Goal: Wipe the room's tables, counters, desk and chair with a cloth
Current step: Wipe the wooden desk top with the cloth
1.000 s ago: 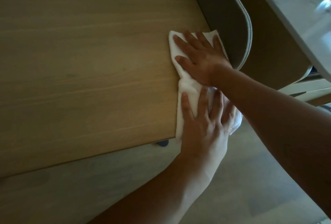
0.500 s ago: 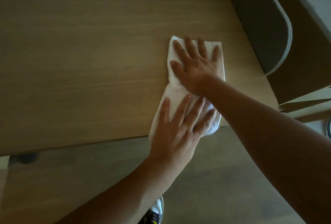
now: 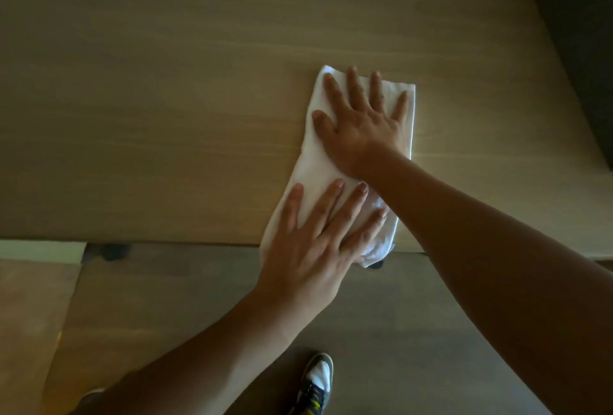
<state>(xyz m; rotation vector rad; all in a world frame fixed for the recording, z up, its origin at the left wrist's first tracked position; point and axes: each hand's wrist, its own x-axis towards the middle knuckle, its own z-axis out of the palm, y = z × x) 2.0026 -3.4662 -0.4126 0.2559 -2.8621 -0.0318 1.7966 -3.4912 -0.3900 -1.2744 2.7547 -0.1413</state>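
Both hands lie flat with fingers spread, gripping nothing: left hand (image 3: 311,242) pressing the near end of the white cloth (image 3: 315,162), right hand (image 3: 361,119) the far end, on the wooden table (image 3: 149,116).

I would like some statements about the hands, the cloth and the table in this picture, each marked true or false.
1. Both hands lie flat on the white cloth. True.
2. The left hand pinches a corner of the cloth. False: its fingers are straight and press down.
3. The right hand is farther from the person than the left hand. True.
4. The cloth lies wholly on the wooden table. False: its near end hangs over the table's front edge.
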